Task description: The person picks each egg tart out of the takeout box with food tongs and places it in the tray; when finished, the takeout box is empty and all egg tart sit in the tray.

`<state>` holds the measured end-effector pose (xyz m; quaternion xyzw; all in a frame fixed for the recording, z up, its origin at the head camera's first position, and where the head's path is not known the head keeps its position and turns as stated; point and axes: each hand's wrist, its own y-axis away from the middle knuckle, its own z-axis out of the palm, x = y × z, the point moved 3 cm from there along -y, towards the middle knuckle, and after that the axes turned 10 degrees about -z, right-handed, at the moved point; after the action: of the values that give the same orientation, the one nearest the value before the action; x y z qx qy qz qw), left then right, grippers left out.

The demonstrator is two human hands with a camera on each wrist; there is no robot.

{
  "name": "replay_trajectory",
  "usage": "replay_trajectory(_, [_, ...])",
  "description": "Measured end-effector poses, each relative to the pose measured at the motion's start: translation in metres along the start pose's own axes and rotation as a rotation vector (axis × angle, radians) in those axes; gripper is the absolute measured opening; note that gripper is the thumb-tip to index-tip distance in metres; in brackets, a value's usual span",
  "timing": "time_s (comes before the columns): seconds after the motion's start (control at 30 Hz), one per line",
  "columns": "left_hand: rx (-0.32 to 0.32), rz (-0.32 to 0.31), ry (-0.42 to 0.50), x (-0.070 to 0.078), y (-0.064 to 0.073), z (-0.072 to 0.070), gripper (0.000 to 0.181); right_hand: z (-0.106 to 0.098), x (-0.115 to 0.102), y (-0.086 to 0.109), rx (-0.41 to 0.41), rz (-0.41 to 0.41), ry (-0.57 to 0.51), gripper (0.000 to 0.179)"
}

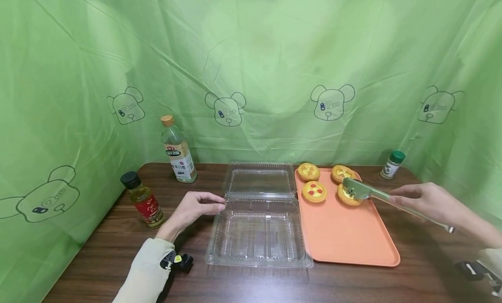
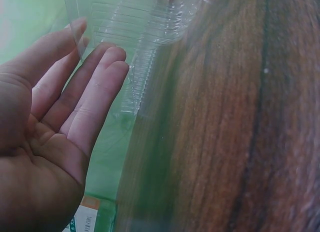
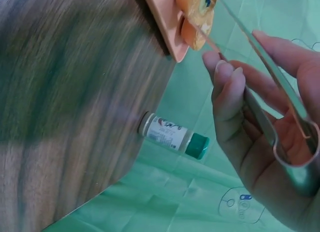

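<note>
My left hand (image 1: 198, 207) pinches the left rim of a clear plastic clamshell container (image 1: 255, 237) between thumb and forefinger. The container's lid (image 1: 260, 180) lies folded back behind its base. In my right hand (image 1: 433, 200) is a pair of metal food tongs (image 3: 270, 67), gripped with the arms spread apart. Its broad tips come down around an egg tart (image 1: 348, 197) at the right of an orange tray (image 1: 345, 237); one tip covers part of the tart. Another tart (image 1: 343, 172) sits just behind. On the tray's left are a tart with red toppings (image 1: 314, 192) and a plain yellow one (image 1: 308, 171).
On the left stand an oil bottle (image 1: 147, 205) with a black cap and a taller vinegar bottle (image 1: 180, 157). A small green-capped seasoning jar (image 1: 392, 166) is at the back right. Green cloth (image 1: 266, 76) hangs behind and beside the brown table (image 1: 188, 277).
</note>
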<state>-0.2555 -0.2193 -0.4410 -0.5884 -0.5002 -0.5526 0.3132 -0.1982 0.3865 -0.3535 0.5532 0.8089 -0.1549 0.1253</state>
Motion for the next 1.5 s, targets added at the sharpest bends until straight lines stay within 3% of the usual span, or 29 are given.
replay_trajectory(0.37, [-0.008,0.01,-0.002,0.001,0.001,0.0,0.03,-0.005,-0.008,-0.002,-0.017,0.059,0.013,0.046])
replay_trajectory(1.0, [-0.008,0.019,-0.008,-0.001,0.0,-0.001,0.029,-0.012,0.001,0.012,0.177,0.059,0.063,0.043])
replay_trajectory(1.5, [0.0,0.0,0.005,-0.001,0.002,0.0,0.03,0.006,0.024,0.04,0.295,0.131,0.054,0.048])
